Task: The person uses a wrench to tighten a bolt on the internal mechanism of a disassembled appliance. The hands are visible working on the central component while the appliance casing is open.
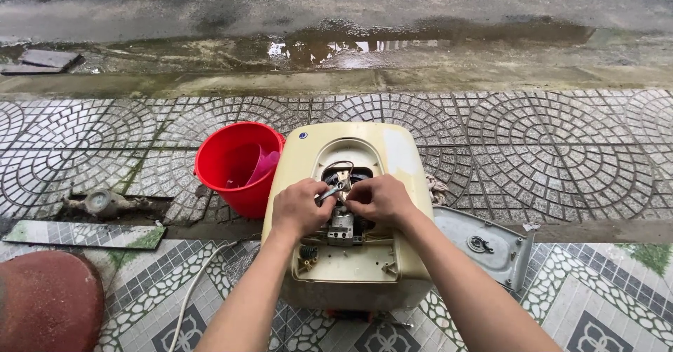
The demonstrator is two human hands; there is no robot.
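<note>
A cream-coloured water heater point(392, 149) lies on its back on the tiled ground, its cover off and its oval opening showing wires and a metal part. My left hand point(300, 208) reaches into that opening, its fingers curled around a dark wire or slim tool. My right hand point(382, 199) is beside it, fingers pinched on the small metal component point(342, 181) in the middle of the opening. Both hands nearly touch each other. What exactly each finger grips is partly hidden.
A red bucket point(235, 166) with a pink scoop inside stands left of the heater. The grey removed cover point(487, 243) lies to the right. A white cable point(191, 289) trails at lower left, near a dark red round object point(45, 299). A wet road with a puddle point(336, 47) lies beyond.
</note>
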